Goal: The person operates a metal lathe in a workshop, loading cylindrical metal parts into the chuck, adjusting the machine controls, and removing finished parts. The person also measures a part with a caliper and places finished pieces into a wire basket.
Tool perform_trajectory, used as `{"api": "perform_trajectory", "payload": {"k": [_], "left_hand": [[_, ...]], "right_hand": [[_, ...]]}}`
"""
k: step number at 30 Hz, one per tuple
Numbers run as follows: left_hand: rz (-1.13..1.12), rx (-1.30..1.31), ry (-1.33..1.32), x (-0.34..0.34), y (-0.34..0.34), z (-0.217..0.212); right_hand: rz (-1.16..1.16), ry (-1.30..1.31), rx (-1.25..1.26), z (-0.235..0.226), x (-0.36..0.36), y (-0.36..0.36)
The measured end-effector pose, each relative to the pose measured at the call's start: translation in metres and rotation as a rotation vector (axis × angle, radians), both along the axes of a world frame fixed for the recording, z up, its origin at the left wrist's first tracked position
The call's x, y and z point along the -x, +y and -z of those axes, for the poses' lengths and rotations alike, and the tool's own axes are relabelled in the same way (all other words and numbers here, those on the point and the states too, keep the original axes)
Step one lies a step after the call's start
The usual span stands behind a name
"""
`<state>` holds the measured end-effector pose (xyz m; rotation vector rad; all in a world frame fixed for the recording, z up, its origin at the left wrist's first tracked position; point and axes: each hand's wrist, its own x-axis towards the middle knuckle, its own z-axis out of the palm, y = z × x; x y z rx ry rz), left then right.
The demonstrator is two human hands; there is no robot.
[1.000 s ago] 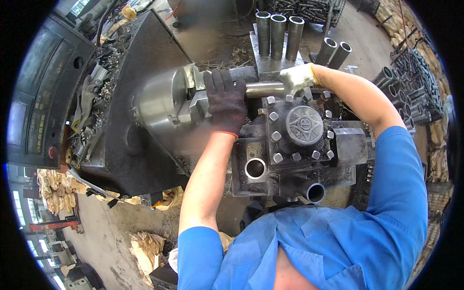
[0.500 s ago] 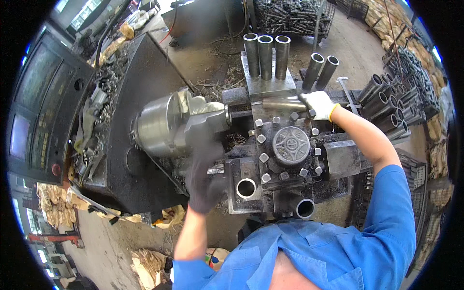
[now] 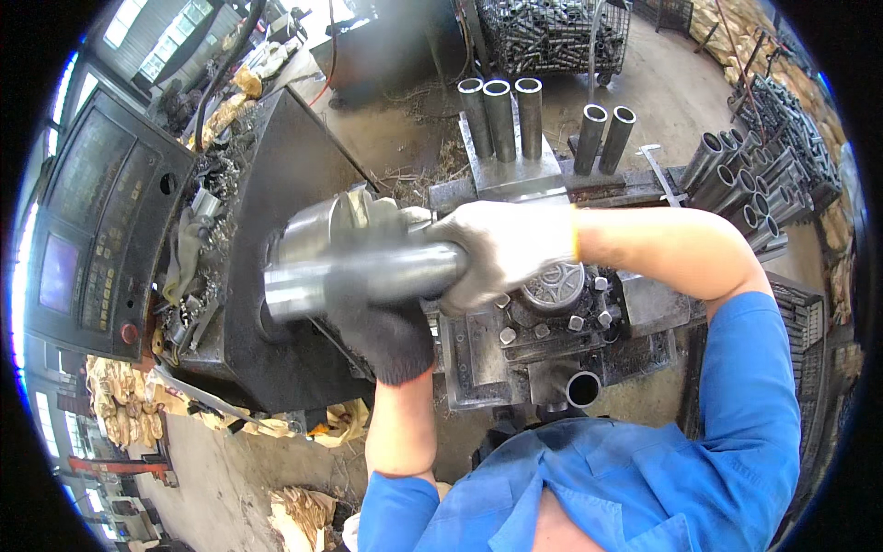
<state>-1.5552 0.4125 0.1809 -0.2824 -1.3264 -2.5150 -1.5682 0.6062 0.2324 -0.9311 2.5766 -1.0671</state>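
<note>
A bare steel tube (image 3: 308, 287) lies level across the front of the lathe chuck (image 3: 308, 225), blurred by motion. My right hand (image 3: 501, 248), in a white glove, is closed round the tube's right end. My left hand (image 3: 382, 336), in a dark glove, is closed about its middle from below, its fingers smeared. The chuck's jaws are partly hidden behind the hands and the tube. Under my right wrist sits the square tool post (image 3: 552, 287) with its bolts. A steel plate (image 3: 474, 354) lies at its near left, and an open-ended tube (image 3: 582, 390) points up nearby.
Several tubes stand at the back, three on a metal block (image 3: 515, 175) and two (image 3: 602, 143) beside it. A caliper (image 3: 658, 170) lies near more tubes (image 3: 736, 184) at the right. The control panel (image 3: 97, 230) is at the left; a wire basket (image 3: 552, 41) of parts stands behind.
My right hand has come left from behind the tool post to the chuck and now grips a tube. My left hand has stayed near the chuck. A tube that stood on the near plate is gone.
</note>
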Motion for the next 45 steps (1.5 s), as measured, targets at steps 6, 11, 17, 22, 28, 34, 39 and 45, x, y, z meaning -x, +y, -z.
{"api": "perform_trajectory", "payload": {"k": [6,11,17,22,28,34,39,45], "left_hand": [[-0.042,0.852,-0.058,0.007,-0.045,0.047],[0.064,0.747,-0.459,-0.058,-0.135,0.137],[-0.361,0.183,-0.877,-0.115,-0.246,0.248],[-0.647,-0.076,-0.823,-0.139,-0.382,0.327],[-0.608,-0.092,-0.879,-0.103,-0.379,0.284],[-0.238,-0.377,-0.692,-0.135,-0.428,0.293],[-0.223,-0.393,-0.778,-0.126,-0.415,0.275],[-0.31,-0.203,-0.926,-0.116,-0.41,0.255]], "right_hand": [[0.336,0.485,-0.465,0.026,0.043,0.091],[0.333,0.163,-0.782,0.077,0.062,0.104],[0.24,-0.007,-0.462,0.134,0.068,0.132],[0.13,-0.087,-0.422,0.15,0.084,0.12],[0.175,-0.125,-0.611,0.169,0.096,0.122],[0.175,-0.14,-0.736,0.156,0.11,0.081],[0.081,-0.311,-0.397,0.139,0.143,0.012],[0.076,-0.502,-0.162,0.139,0.173,-0.004]]}}
